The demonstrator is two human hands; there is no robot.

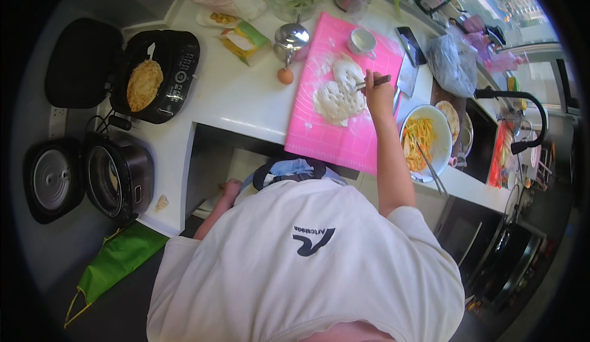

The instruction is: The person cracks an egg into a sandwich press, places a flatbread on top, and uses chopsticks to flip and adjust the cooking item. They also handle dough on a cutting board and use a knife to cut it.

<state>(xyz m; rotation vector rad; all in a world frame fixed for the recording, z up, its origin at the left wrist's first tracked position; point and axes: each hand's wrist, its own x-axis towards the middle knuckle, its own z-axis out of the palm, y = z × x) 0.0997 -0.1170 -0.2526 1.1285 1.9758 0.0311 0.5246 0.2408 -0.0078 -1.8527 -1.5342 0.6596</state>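
Note:
My right hand (pixel 379 94) grips a fork (pixel 381 80) with a dark handle, its tines at the edge of white dough (pixel 340 100). The dough lies flattened and dimpled, in two joined lobes, on a floured pink mat (pixel 304 134). Toward the mat's far side stands a white cup (pixel 362 40). Low beside my body, my left hand (pixel 231 188) is near the opening under the counter; its fingers are too small to read. Right of the mat, a white bowl (pixel 442 132) holds shredded vegetables (pixel 419 134) and chopsticks (pixel 431 169).
Left on the counter, an open electric griddle (pixel 177 97) holds a browned flatbread (pixel 145 85). An open-lidded cooker (pixel 138 176) stands nearer. An egg (pixel 285 76) sits by a metal-lidded pot (pixel 292 37). A cleaver (pixel 407 77) and phone (pixel 411 45) lie right of the mat.

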